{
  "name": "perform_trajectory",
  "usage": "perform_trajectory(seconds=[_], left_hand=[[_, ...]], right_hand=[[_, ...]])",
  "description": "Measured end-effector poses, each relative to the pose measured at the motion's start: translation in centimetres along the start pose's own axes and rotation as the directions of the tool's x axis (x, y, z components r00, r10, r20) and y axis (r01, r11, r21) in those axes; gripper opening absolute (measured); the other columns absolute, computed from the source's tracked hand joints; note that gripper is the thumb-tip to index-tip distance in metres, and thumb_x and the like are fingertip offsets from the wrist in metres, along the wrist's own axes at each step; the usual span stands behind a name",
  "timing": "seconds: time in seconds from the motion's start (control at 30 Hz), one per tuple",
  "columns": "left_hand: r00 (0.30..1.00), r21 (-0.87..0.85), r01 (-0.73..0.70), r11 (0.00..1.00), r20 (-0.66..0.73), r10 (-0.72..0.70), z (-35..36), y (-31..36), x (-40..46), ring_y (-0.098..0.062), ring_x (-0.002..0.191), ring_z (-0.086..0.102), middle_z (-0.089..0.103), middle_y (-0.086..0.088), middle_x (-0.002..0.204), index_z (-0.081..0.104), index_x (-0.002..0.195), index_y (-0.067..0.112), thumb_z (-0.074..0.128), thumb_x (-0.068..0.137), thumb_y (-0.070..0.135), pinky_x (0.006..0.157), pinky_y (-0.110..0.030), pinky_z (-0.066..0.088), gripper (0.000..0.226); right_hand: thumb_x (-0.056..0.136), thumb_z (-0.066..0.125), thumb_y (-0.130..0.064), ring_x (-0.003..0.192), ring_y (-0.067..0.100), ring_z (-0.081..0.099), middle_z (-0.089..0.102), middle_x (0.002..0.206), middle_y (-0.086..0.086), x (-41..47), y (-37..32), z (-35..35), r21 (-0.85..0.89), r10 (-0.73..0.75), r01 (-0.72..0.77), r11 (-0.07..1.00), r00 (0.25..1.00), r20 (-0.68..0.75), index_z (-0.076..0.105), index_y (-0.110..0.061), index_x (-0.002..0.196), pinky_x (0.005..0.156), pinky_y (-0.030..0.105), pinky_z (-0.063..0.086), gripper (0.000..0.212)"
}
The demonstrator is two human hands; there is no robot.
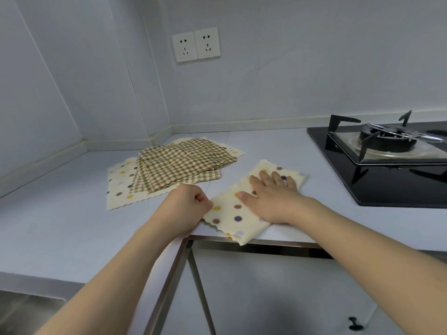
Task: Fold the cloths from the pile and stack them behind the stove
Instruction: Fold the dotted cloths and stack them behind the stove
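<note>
A cream cloth with coloured polka dots and scalloped edges [235,209], folded into a long strip, lies slantwise at the front edge of the pale grey countertop [60,226], its near corner hanging just over that edge. The right hand [271,197] lies flat on it, fingers spread and straight, pressing the cloth down. The left hand [187,205] has its fingers curled and pinches the strip's left edge. Toward the back left corner of the countertop sits the pile: several green-and-orange checked cloths [180,163] on top of spread cream polka-dot cloths [121,187]. The black glass gas stove [387,160] occupies the right side of the countertop, apart from the folded strip. Two white wall sockets [196,44] are on the wall behind.
</note>
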State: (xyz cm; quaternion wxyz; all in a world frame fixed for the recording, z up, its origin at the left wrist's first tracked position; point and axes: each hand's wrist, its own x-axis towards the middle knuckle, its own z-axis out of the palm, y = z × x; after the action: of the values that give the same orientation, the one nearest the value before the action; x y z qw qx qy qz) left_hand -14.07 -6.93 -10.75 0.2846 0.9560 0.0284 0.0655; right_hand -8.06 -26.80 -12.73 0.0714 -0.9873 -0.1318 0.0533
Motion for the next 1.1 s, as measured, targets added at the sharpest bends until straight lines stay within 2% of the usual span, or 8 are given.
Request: perform_trajectory(seconds=[0.13,0.3,0.43,0.67,0.8,0.9,1.03,1.1], left_hand=[[1.000,0.020,-0.005,1.000,0.020,0.005,-0.2,-0.2,0.0,-0.014,0.064,0.056,0.068,-0.004,0.078,0.066,0.082,0.014,0.062,0.092,0.029,0.060,-0.026,0.046,0.018],[0.999,0.014,-0.004,1.000,0.051,0.004,-0.4,-0.2,-0.2,-0.017,0.065,0.060,0.068,-0.002,0.077,0.064,0.085,0.017,0.061,0.092,0.029,0.061,-0.028,0.047,0.014],[0.998,0.045,-0.006,0.999,0.069,0.003,-0.3,-0.2,-0.3,-0.016,0.057,0.056,0.069,-0.005,0.076,0.061,0.086,0.022,0.058,0.092,0.029,0.055,-0.027,0.045,0.010],[0.997,0.051,0.002,0.999,0.075,-0.006,-0.3,-0.3,-0.2,-0.014,0.054,0.055,0.068,-0.003,0.072,0.060,0.089,0.022,0.057,0.093,0.028,0.055,-0.027,0.044,0.008],[0.996,0.065,0.004,0.998,0.088,-0.010,-0.5,-0.2,-0.4,-0.014,0.058,0.056,0.066,0.000,0.074,0.060,0.088,0.022,0.057,0.092,0.027,0.056,-0.026,0.043,0.007],[0.995,0.088,0.019,0.996,0.100,-0.028,-0.8,-0.4,-0.4,-0.014,0.068,0.058,0.065,0.002,0.084,0.060,0.088,0.019,0.056,0.091,0.022,0.058,-0.025,0.043,0.006],[0.990,0.097,0.020,0.995,0.139,-0.034,-1.0,-0.4,-0.3,-0.014,0.072,0.059,0.064,0.003,0.084,0.058,0.088,0.017,0.056,0.088,0.018,0.062,-0.027,0.045,0.003],[0.993,0.046,-0.025,0.999,0.114,0.020,-1.0,-0.5,-0.7,-0.014,0.069,0.055,0.059,0.004,0.080,0.056,0.095,0.020,0.056,0.084,0.015,0.059,-0.027,0.042,0.012]], right_hand=[[0.096,0.013,-0.062,0.147,0.031,-0.010,-0.008,0.161,0.005,-1.0,0.0,-0.1,0.022,-0.010,0.013,1.000,0.993,-0.117,0.007,-0.021,0.154,0.117,0.053,-0.006,0.071],[0.092,0.012,-0.068,0.147,0.032,-0.012,-0.010,0.161,0.004,-1.9,0.0,0.9,-0.025,-0.044,0.044,0.999,0.999,0.012,0.000,-0.025,0.154,0.117,0.052,-0.007,0.077],[0.095,0.014,-0.064,0.147,0.028,-0.012,-0.011,0.161,0.008,-3.4,-0.4,0.4,0.014,-0.068,0.070,0.997,0.992,-0.106,0.002,-0.018,0.154,0.118,0.049,-0.007,0.076],[0.076,0.018,-0.087,0.147,0.030,-0.014,-0.015,0.160,0.006,-4.9,-1.1,0.4,-0.085,-0.115,0.127,0.988,0.985,0.127,-0.008,-0.020,0.153,0.118,0.051,-0.007,0.106],[0.068,0.024,-0.092,0.147,0.028,-0.015,-0.016,0.160,0.003,-5.1,-0.4,0.1,-0.051,-0.137,0.144,0.988,0.983,0.125,-0.008,-0.023,0.153,0.118,0.049,-0.007,0.114],[0.072,0.018,-0.090,0.146,0.030,-0.016,-0.016,0.160,0.005,-4.1,1.5,-0.4,0.042,-0.022,0.019,0.999,0.998,0.066,-0.008,-0.027,0.153,0.118,0.049,-0.007,0.106],[0.068,0.017,-0.094,0.146,0.033,-0.018,-0.019,0.159,0.008,-2.4,3.1,-1.1,-0.050,0.040,-0.032,0.998,0.986,0.161,-0.010,-0.031,0.152,0.117,0.050,-0.008,0.109],[0.069,0.018,-0.093,0.146,0.032,-0.015,-0.017,0.160,0.007,-2.2,2.9,-1.4,-0.073,0.025,-0.016,0.997,0.991,0.132,-0.008,-0.030,0.153,0.116,0.052,-0.010,0.109]])
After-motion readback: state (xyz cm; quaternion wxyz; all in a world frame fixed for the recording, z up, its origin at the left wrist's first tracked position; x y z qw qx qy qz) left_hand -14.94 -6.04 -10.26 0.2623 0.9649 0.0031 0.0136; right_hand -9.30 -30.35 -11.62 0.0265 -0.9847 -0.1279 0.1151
